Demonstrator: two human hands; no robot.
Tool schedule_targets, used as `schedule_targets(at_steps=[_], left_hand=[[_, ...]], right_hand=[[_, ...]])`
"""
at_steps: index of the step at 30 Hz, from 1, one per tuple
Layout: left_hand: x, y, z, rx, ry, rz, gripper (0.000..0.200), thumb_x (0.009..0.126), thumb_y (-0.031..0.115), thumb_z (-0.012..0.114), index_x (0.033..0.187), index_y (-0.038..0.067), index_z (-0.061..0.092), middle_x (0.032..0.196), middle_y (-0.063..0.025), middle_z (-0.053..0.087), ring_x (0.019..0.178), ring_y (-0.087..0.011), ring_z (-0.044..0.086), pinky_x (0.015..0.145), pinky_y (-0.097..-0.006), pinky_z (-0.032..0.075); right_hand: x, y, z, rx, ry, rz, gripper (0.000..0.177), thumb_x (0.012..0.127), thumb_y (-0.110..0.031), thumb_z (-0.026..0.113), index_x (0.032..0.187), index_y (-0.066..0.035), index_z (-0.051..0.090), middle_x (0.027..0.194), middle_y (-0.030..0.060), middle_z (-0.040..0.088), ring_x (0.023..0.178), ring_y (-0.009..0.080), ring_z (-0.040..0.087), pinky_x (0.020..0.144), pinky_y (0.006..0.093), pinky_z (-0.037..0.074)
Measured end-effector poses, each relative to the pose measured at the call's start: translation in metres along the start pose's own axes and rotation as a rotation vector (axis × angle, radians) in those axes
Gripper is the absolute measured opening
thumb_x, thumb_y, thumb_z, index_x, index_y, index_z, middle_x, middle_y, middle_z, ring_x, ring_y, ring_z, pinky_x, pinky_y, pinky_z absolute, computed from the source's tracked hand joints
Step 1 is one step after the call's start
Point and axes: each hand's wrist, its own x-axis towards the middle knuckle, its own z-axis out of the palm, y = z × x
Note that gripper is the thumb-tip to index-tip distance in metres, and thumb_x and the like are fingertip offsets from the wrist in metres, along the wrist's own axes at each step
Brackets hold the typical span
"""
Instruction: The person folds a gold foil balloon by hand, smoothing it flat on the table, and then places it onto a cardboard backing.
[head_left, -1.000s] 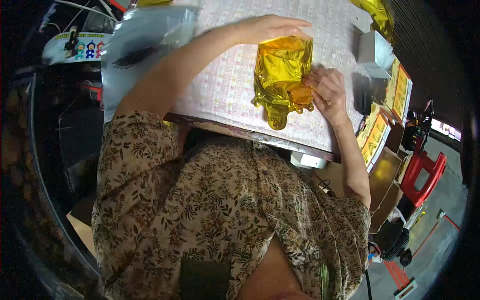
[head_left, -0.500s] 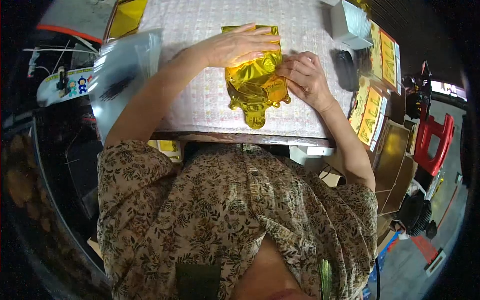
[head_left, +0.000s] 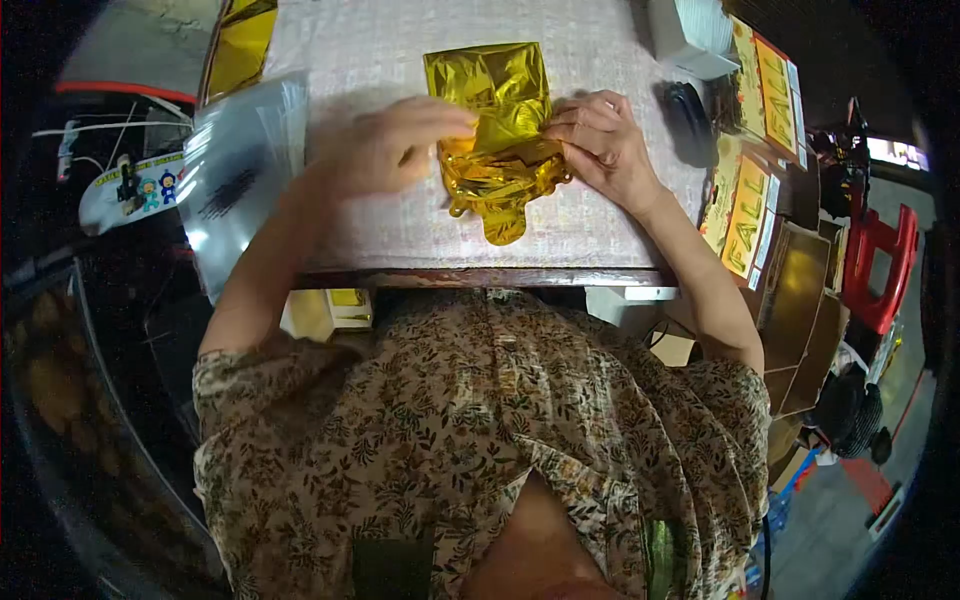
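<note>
A shiny gold foil balloon lies partly folded on the cloth-covered table. Its upper part is a flat rectangle, while the lower part is crumpled, with a rounded tab and small loops at the bottom. My right hand pinches the foil's right edge between thumb and fingers. On the other side, my left hand is smeared by motion, its fingertips by the foil's left edge. Whether those fingers grip the foil cannot be made out.
Clear plastic sleeves lie at the table's left, below more gold foil. At the right are a black object, a white box of cards, printed "FALL" packs and an open cardboard box. A red stool stands beyond.
My left hand has lifted off the upper foil and moved left and down. The foil's lower part is more bunched up and its top rectangle is uncovered. My right hand stays at the right edge.
</note>
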Motion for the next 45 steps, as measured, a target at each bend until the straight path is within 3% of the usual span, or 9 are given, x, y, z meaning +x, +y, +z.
schedule_targets(at_steps=[1, 3, 6, 10, 15, 23, 30, 39, 45], left_hand=[[-0.003, 0.014, -0.002, 0.002, -0.002, 0.0, 0.051, 0.085, -0.006, 0.053, 0.134, 0.005, 0.059, 0.144, -0.0154, 0.056, 0.137, -0.0298, 0.051, 0.117, -0.0422, 0.039], [-0.004, 0.047, -0.009, 0.176, 0.091, -0.019, 0.048, 0.081, 0.004, 0.062, 0.128, 0.008, 0.061, 0.139, -0.0106, 0.06, 0.126, -0.0262, 0.058, 0.105, -0.0393, 0.049], [-0.001, 0.062, -0.005, 0.072, 0.143, -0.121, 0.047, 0.077, 0.008, 0.068, 0.124, 0.008, 0.062, 0.137, -0.0099, 0.061, 0.126, -0.0271, 0.058, 0.108, -0.0392, 0.047], [0.001, 0.059, 0.016, 0.101, 0.249, -0.213, 0.047, 0.076, 0.006, 0.072, 0.122, 0.009, 0.062, 0.132, -0.0083, 0.064, 0.122, -0.0271, 0.061, 0.103, -0.0382, 0.051], [0.005, 0.052, 0.028, 0.149, 0.477, -0.167, 0.034, 0.076, -0.005, 0.074, 0.108, 0.005, 0.068, 0.114, -0.0053, 0.072, 0.102, -0.0247, 0.07, 0.088, -0.0326, 0.058], [0.007, 0.06, 0.031, 0.049, 0.549, -0.366, 0.011, 0.084, 0.002, 0.072, 0.094, -0.003, 0.07, 0.109, -0.0093, 0.071, 0.093, -0.0241, 0.07, 0.08, -0.0335, 0.056], [0.013, 0.067, 0.028, -0.013, 0.544, -0.583, 0.024, 0.087, 0.018, 0.077, 0.086, -0.005, 0.071, 0.099, -0.0116, 0.069, 0.078, -0.0223, 0.066, 0.068, -0.0346, 0.051], [0.018, 0.058, 0.041, -0.041, 0.845, -0.447, 0.028, 0.084, 0.018, 0.081, 0.074, -0.005, 0.069, 0.113, -0.0125, 0.068, 0.084, -0.0235, 0.069, 0.072, -0.0322, 0.053], [0.016, 0.054, 0.043, -0.03, 0.816, -0.481, 0.03, 0.084, 0.017, 0.081, 0.07, -0.006, 0.067, 0.124, -0.0147, 0.065, 0.095, -0.0257, 0.067, 0.077, -0.0336, 0.053]], right_hand=[[-0.001, 0.002, 0.001, 0.001, 0.003, 0.0, 0.016, 0.086, -0.01, 0.069, 0.101, -0.008, 0.075, 0.105, 0.0039, 0.072, 0.113, 0.0251, 0.063, 0.104, 0.0427, 0.038], [-0.003, 0.005, 0.004, 0.027, 0.009, 0.008, 0.016, 0.087, -0.011, 0.068, 0.102, -0.008, 0.075, 0.105, 0.004, 0.073, 0.113, 0.024, 0.063, 0.103, 0.0429, 0.038], [-0.002, 0.003, 0.003, 0.066, 0.001, 0.049, 0.016, 0.087, -0.009, 0.068, 0.101, -0.008, 0.076, 0.105, 0.0038, 0.073, 0.114, 0.0226, 0.062, 0.103, 0.0416, 0.037], [-0.002, 0.002, 0.005, 0.098, 0.003, 0.113, 0.016, 0.085, -0.007, 0.07, 0.1, -0.008, 0.076, 0.105, 0.003, 0.074, 0.113, 0.0221, 0.062, 0.103, 0.0394, 0.037], [-0.005, 0.005, 0.012, 0.072, 0.02, 0.214, 0.017, 0.082, -0.007, 0.075, 0.099, -0.009, 0.076, 0.104, 0.0031, 0.072, 0.106, 0.0233, 0.061, 0.101, 0.0377, 0.038], [0.001, 0.0, 0.014, 0.067, 0.034, 0.328, 0.014, 0.086, -0.014, 0.077, 0.098, -0.007, 0.076, 0.113, 0.0053, 0.067, 0.108, 0.0241, 0.055, 0.1, 0.0391, 0.037], [0.009, -0.012, 0.014, 0.137, 0.04, 0.462, 0.016, 0.09, -0.017, 0.075, 0.092, -0.001, 0.074, 0.111, 0.0068, 0.065, 0.104, 0.023, 0.051, 0.103, 0.0385, 0.029], [0.014, -0.019, 0.021, 0.07, 0.092, 0.508, 0.014, 0.088, -0.015, 0.075, 0.085, -0.002, 0.071, 0.113, 0.0044, 0.065, 0.105, 0.0228, 0.052, 0.101, 0.0395, 0.029], [0.015, -0.021, 0.027, 0.059, 0.13, 0.522, 0.015, 0.088, -0.015, 0.073, 0.082, -0.002, 0.072, 0.11, 0.0039, 0.066, 0.105, 0.0226, 0.053, 0.1, 0.0401, 0.03]])
